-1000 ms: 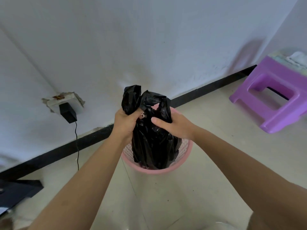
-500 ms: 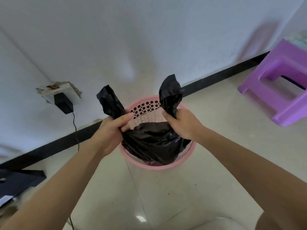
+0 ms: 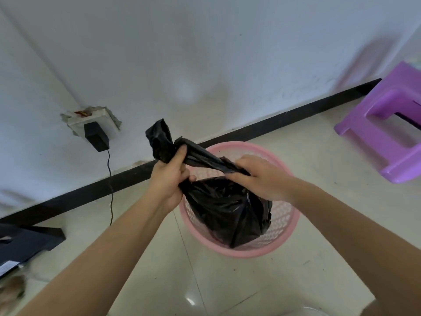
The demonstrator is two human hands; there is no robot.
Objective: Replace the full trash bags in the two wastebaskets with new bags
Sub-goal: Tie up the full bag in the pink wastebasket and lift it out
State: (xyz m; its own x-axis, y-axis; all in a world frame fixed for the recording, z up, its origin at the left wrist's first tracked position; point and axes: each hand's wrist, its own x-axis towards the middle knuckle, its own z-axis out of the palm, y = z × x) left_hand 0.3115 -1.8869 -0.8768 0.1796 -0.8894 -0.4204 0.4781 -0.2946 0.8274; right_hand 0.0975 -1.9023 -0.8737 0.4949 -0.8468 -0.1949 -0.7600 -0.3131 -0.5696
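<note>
A black trash bag [image 3: 224,210] hangs bunched over a pink perforated wastebasket [image 3: 286,226] that stands on the tiled floor by the wall. My left hand [image 3: 169,176] grips one twisted handle of the bag, whose end sticks up above my fist. My right hand [image 3: 262,176] pinches the other handle, which stretches across towards my left hand. The bag's body sits partly inside the basket. No second wastebasket is clearly in view.
A purple plastic stool [image 3: 387,133] stands at the right. On the wall a broken socket holds a black charger [image 3: 95,136] with a cord running to the floor. A dark object [image 3: 25,242] lies at the left edge. A black skirting runs along the wall.
Half a second ago my hands held the two handles apart and upright. Now the handles are crossed and pulled taut between my hands, closing the bag's mouth.
</note>
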